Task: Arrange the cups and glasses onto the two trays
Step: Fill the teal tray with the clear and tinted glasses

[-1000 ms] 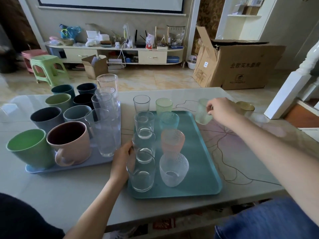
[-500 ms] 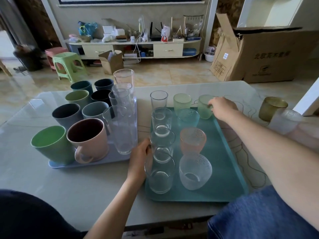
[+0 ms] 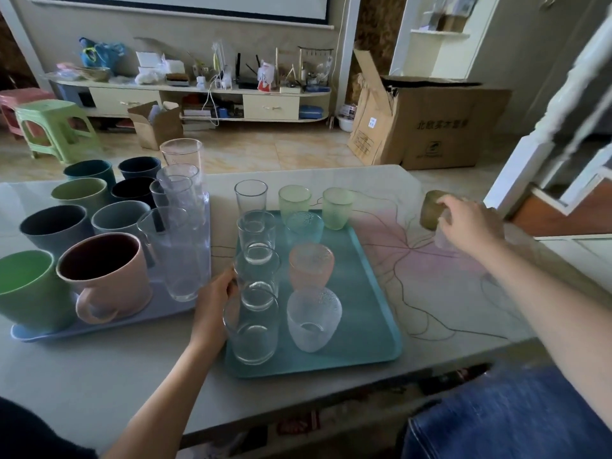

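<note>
A teal tray [image 3: 364,309] in the middle holds a column of clear glasses [image 3: 256,236] and textured glasses, among them an orange one [image 3: 309,266] and a frosted one [image 3: 313,321]. Two pale green glasses [image 3: 337,208] stand at its far edge. The pale blue tray [image 3: 99,326] on the left carries coloured mugs, a pink mug [image 3: 106,273] and tall clear glasses [image 3: 185,253]. My left hand [image 3: 213,306] grips the teal tray's left rim, against the clear glasses. My right hand [image 3: 470,223] curls over a small frosted glass [image 3: 442,238] beside an amber glass [image 3: 430,210] at the table's right.
The table's right edge lies just past the amber glass, with a white stair post [image 3: 546,154] beyond it. A cardboard box [image 3: 430,124], green stool [image 3: 53,127] and TV shelf [image 3: 198,94] stand on the floor behind. My blue-jeaned knee [image 3: 503,419] is at the front right.
My right hand let go of the pale green glass at the teal tray's far right corner and moved right onto the frosted glass. My left hand stayed at the tray's left rim.
</note>
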A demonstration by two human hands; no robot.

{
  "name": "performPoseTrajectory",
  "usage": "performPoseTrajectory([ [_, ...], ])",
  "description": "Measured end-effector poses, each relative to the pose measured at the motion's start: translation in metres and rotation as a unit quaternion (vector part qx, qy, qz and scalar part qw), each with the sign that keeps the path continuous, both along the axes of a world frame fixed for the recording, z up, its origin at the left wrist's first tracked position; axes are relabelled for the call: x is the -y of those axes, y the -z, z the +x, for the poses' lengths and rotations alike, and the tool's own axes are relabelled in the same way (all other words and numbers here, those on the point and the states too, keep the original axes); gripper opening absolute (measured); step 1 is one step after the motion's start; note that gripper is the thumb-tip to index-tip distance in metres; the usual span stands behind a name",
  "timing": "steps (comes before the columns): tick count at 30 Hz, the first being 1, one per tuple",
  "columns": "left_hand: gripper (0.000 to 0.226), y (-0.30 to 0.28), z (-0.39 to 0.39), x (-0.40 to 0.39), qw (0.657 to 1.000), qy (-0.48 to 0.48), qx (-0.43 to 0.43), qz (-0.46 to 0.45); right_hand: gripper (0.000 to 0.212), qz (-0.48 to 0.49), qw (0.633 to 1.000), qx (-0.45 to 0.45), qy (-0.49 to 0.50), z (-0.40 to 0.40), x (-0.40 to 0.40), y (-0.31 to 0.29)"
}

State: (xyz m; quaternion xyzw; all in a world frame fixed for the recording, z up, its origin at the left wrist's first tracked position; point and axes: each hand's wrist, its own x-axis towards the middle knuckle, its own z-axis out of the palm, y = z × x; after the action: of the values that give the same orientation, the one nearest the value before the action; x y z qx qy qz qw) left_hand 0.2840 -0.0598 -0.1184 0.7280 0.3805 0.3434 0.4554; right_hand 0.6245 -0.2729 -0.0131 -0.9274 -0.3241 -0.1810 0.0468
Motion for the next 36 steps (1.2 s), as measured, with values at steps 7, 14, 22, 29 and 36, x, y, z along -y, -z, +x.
performPoseTrajectory([
  [7,0.012,0.009,-0.002,-0.003,0.998,0.033,0.0,0.054,0.029,-0.082,0.99,-0.022,0.113,0.005,0.062,0.007],
  [14,0.013,0.005,-0.003,-0.001,0.998,0.027,-0.012,0.054,0.025,-0.189,0.972,-0.046,0.131,-0.002,0.076,0.013],
  [22,0.045,-0.009,0.006,0.012,0.999,0.001,-0.026,0.023,0.018,-0.086,0.994,-0.025,-0.065,-0.032,0.012,0.004],
  [29,0.014,-0.002,0.0,0.003,1.0,0.022,0.006,-0.012,0.02,-0.047,0.984,-0.011,-0.172,-0.071,-0.062,-0.007],
  [36,0.029,-0.003,0.001,0.004,1.0,0.013,-0.011,0.01,0.016,-0.107,0.973,-0.053,-0.195,-0.074,-0.095,0.012],
])
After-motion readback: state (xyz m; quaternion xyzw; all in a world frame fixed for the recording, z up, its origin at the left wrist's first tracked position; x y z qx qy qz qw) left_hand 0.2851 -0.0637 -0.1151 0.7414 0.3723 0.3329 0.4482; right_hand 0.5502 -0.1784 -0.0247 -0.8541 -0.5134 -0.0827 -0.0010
